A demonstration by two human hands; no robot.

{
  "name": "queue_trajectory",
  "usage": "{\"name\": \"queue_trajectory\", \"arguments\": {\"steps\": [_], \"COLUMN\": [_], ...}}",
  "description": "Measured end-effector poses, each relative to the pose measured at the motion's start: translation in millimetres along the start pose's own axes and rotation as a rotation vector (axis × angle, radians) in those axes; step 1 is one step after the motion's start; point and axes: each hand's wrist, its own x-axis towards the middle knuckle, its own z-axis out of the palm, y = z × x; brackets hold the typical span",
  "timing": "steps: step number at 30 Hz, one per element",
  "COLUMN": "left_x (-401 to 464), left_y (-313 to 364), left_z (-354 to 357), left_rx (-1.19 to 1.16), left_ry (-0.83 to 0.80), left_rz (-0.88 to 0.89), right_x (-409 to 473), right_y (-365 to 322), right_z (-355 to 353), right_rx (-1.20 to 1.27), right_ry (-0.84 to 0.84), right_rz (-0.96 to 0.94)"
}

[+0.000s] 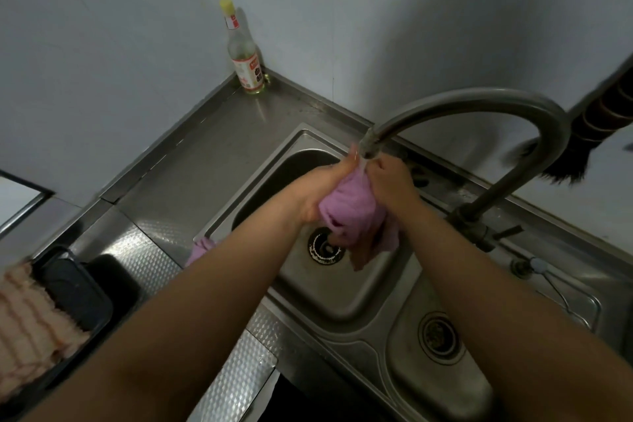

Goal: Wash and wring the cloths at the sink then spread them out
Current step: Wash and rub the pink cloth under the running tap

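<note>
Nearest me, at my left, a pink striped cloth (25, 322) lies over a dark tray (80, 288) on the steel worktop (219, 147). A second purple cloth (202, 248) hangs at the near-left rim of the sink (342, 298), partly hidden behind my left forearm.

Further out, over the larger basin, I hold the purple cloth (349, 205) bunched between both hands, right under the spout of the tap (479, 103). My left hand (322, 188) grips it from the left, the fingers curled round the bunch; my right hand (394, 181) grips the top from the right, its fingers folded in on the fabric. A loose tail with a brownish side hangs down toward the drain (325, 245). A thin stream of water seems to fall on the cloth, so I judge this is the washing step, with wringing and spreading not yet done.

Next I would need to rub the folds together under the stream, then twist my hands in opposite directions over the basin so the water falls into the drain.

Beyond the sink, the worktop runs into the corner, where a bottle (245, 58) with a yellow cap stands against pale walls. A dark brush (561, 164) hangs at the far right.
</note>
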Motion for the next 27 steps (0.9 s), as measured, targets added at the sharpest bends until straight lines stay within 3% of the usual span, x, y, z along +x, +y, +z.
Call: {"name": "queue_trajectory", "arguments": {"steps": [4,9,14,16,18,22,24,27], "left_x": [-17,-21,-21,-24,-23,-13,-2,18], "left_y": [11,18,22,24,25,15,7,-7], "left_z": [-27,-30,-17,-15,-19,-23,-22,-18], "left_rx": [0.487,0.448,0.707,0.604,0.338,0.043,-0.151,-0.289], "left_ry": [-0.033,0.137,0.229,0.288,0.339,0.499,0.569,0.575], "left_rz": [-0.017,0.265,0.464,0.458,0.401,0.284,0.204,0.057], "right_x": [-6,-6,-6,-5,-5,-13,-17,-25], "right_y": [-7,5,18,27,38,39,29,1], "right_z": [-9,-14,-9,-9,-8,-5,1,23], "right_rx": [0.094,0.067,-0.028,-0.126,-0.140,0.419,0.496,0.337], "right_ry": [-0.219,-0.396,-0.501,-0.546,-0.490,-0.332,-0.273,-0.142], "right_rz": [0.017,-0.076,-0.046,0.005,0.044,0.246,0.194,0.077]}}
